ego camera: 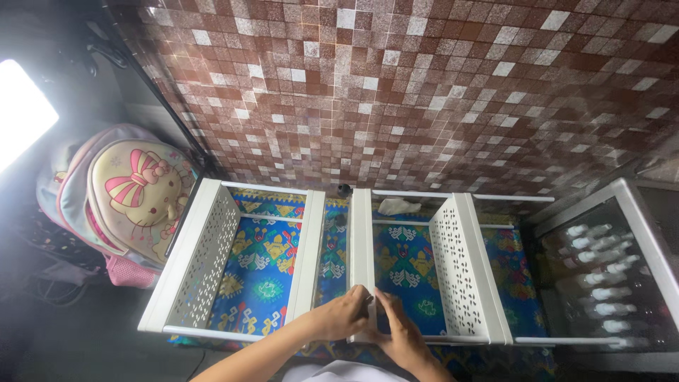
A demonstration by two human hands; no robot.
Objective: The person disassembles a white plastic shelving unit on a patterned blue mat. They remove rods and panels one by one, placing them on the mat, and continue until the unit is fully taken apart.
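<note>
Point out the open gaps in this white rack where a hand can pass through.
Widest gap: between the left perforated panel and the next upright. Another lies between the middle upright and the right perforated panel. Crowded where left hand and right hand grip.

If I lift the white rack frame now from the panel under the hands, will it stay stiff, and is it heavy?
The white rack frame is probably light: its side panels are perforated and only thin rods join them. It may flex or come apart, because the middle panel under the left hand and right hand looks not fully joined. Lying on the patterned cloth, it should not roll.
</note>
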